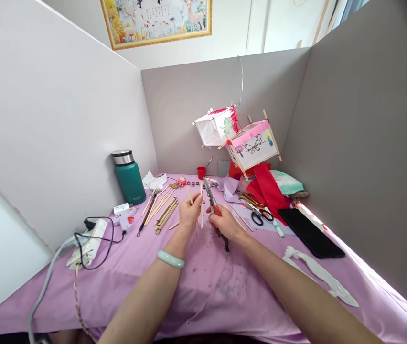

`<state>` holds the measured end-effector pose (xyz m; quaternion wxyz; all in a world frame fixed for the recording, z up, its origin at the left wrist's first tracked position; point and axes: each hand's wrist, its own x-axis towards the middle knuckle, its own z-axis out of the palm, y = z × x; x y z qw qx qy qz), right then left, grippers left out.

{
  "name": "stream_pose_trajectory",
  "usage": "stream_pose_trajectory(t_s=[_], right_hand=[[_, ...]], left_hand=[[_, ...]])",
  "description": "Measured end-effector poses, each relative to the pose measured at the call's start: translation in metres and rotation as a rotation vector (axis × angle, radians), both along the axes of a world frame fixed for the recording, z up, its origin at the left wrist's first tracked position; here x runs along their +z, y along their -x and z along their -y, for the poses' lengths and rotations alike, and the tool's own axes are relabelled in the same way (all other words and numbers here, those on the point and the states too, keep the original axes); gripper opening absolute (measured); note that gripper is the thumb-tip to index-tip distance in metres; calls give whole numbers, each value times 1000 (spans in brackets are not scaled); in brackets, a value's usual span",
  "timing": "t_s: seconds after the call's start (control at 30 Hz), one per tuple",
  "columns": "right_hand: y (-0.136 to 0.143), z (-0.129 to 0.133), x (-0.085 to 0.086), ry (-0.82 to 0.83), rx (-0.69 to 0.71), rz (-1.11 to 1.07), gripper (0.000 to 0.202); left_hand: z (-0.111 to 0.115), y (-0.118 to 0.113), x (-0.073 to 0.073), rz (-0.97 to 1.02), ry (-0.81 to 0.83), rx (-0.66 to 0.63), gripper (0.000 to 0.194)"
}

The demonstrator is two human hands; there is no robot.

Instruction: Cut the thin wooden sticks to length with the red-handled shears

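Observation:
My left hand [190, 213] is closed around thin wooden sticks [201, 217], one standing nearly upright in its fingers. My right hand [225, 222] grips a pair of red-handled shears [209, 193], their grey metal end pointing up and away beside the sticks. Whether the jaws are apart is too small to tell. Left of my left hand lies a row of short bamboo sticks [166, 216], with longer thin sticks [159, 206] behind. A few more thin sticks [241, 219] rest on the cloth just right of my right hand.
Black-handled scissors [257, 217], a black phone [311, 232] and white cloth strips [320, 272] lie right. Two paper lanterns [253, 145] stand out at the back. Left are a green bottle [129, 179], a glue gun [123, 219] and a corded power strip [88, 242]. Grey panels [196, 95] enclose the table.

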<state>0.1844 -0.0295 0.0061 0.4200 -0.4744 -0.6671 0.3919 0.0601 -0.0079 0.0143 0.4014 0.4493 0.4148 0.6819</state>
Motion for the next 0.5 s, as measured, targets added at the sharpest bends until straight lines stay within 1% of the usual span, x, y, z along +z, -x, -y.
stream_pose_trajectory(t_s=[0.07,0.13,0.23,0.3,0.4,0.5], right_hand=[[-4,-1,2,21,19,-11,31],[-10,-3,5,-49,-10,63,30],[-21,-7,9,-237,-123,282,27],[-28,-9,10,-336,-201,428,30],[-31,-9,9,-398,-227,580,37],[-28,-7,8,-419,-240,673,45]], left_hand=[[3,0,3,107,9,-106,50],[5,0,6,150,11,-154,53],[8,0,8,156,37,-154,51],[9,1,8,154,57,-140,51],[6,3,6,153,60,-117,50],[4,4,5,157,43,-110,49]])
